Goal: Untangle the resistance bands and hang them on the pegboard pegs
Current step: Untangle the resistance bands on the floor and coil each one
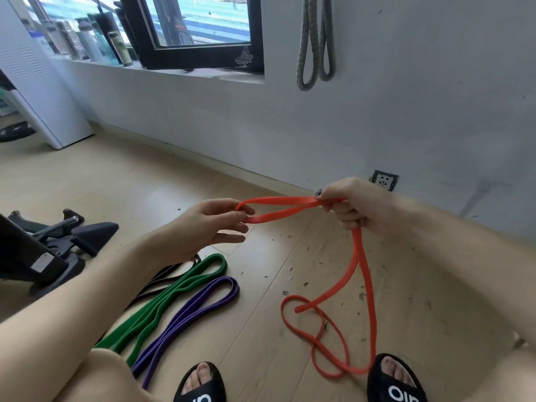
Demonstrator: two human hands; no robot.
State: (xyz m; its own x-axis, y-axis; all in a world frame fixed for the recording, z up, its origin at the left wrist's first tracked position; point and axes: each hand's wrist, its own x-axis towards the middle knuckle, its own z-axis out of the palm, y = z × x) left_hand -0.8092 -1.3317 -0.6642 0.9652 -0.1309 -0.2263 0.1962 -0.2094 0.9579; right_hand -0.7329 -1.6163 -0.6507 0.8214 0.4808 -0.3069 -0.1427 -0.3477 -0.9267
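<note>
My right hand [352, 203] is fisted round the orange band [359, 274], thumb on top, pinching two strands together where they leave toward my left. My left hand [214, 224] has the end loop of that same band hooked round its index finger and pinched by the thumb; the other fingers are stretched out loosely below. Between the two hands the band runs as a flat narrow loop, roughly level, held above the floor [121, 181].

From under my right fist two orange strands drop to the floor, where the rest lies in a loose crossed coil (looks like a twist or a knot, can't tell which), just ahead of my right sandal [396, 381] and touching its toe edge.

Three more bands lie on the floor at my left, side by side and doubled over: green band [171, 297], purple band [191, 311] just right of it, black band [162, 278] partly under my left forearm. The purple one runs down beside my left sandal [200, 384].

A grey band [314, 44] hangs on the wall [435, 97] above, two loops down; the peg is out of frame. Window [200, 21] at upper left, bottles on its sill. Wall socket [384, 179] low behind my right hand. Dark equipment base [58, 239] at far left on the floor. Small dark flecks lie scattered on the boards near the orange coil.
</note>
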